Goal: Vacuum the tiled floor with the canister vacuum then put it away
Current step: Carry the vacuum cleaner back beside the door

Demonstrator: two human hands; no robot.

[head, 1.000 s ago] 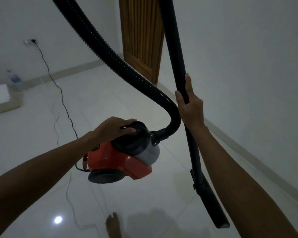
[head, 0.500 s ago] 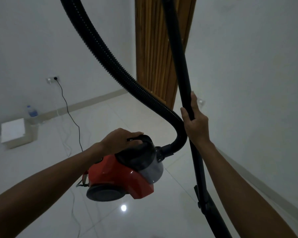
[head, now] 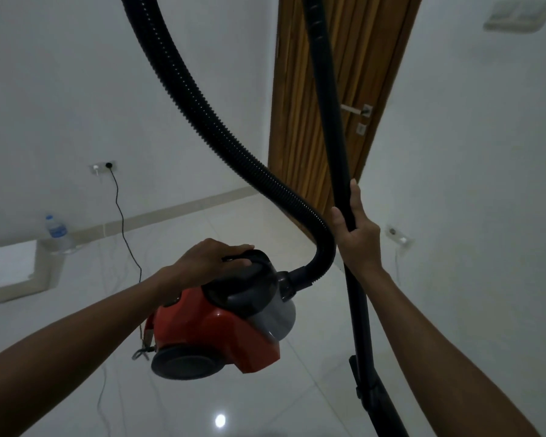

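A red and grey canister vacuum (head: 221,329) hangs above the white tiled floor (head: 202,234). My left hand (head: 208,258) grips the black carry handle on its top. A ribbed black hose (head: 202,121) arcs up from the vacuum's front and out of the top of the view. My right hand (head: 356,238) is closed around the straight black wand (head: 334,127), which runs from the top down past the bottom right. Its nozzle end is out of view.
A black power cord (head: 120,216) runs from the wall socket (head: 104,167) down to the vacuum's rear. A wooden door (head: 309,99) stands ahead in the corner. A water bottle (head: 56,230) and a white box (head: 16,269) sit at the left wall.
The view has tilted upward, showing more of the door and walls. Both hands keep their grips, and the vacuum stays lifted off the floor.
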